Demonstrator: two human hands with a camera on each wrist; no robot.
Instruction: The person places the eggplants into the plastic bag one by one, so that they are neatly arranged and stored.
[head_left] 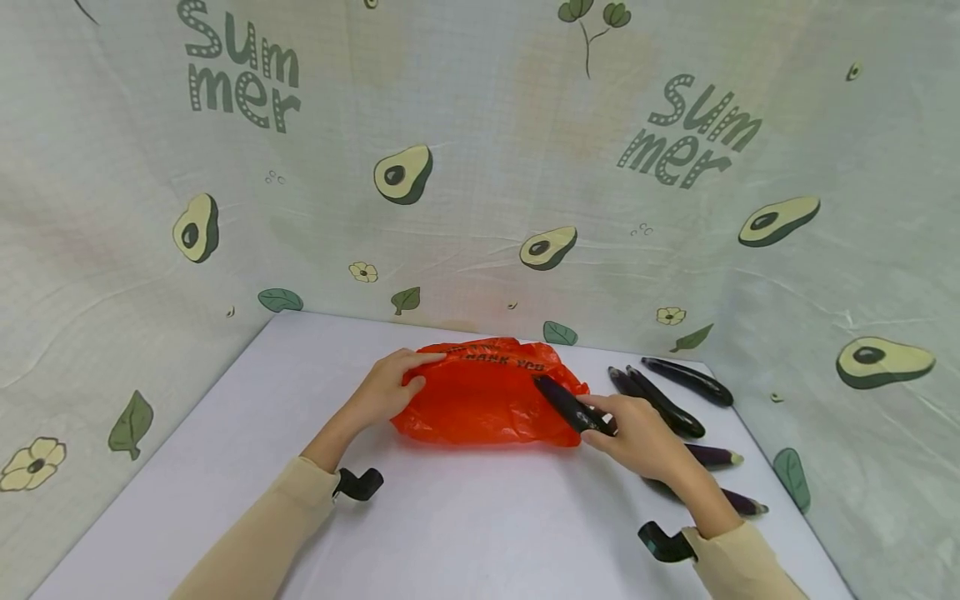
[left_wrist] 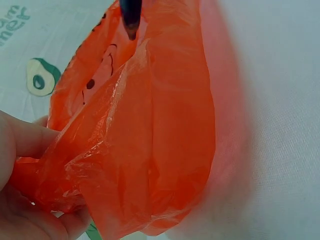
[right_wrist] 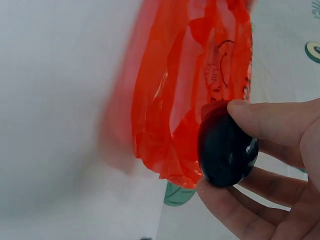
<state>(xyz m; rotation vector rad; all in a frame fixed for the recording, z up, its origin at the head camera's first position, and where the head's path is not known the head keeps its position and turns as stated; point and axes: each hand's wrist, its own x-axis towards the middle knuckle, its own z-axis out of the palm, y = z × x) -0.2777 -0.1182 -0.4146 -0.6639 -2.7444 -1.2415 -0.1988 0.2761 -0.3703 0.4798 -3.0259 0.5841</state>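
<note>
A dark eggplant (head_left: 558,400) is held by the right hand (head_left: 637,429), right of the middle of the frame, with fingers and thumb closed round its fat end. Its thin end is seen at the mouth of a red bag (head_left: 480,408), in the middle of the frame. The bag's upper left edge is pinched by the left hand (head_left: 386,387). The eggplant looks firm, a bit heavy and slippery, so it is best gripped round its thick part. The bag looks light, floppy and easily torn, so it is best held by its edge. The eggplant's skin is smooth, round and shiny; the bag is thin, crinkly plastic. More eggplants (head_left: 686,381) are laid on the white table (head_left: 465,517), at the right of the frame
</note>
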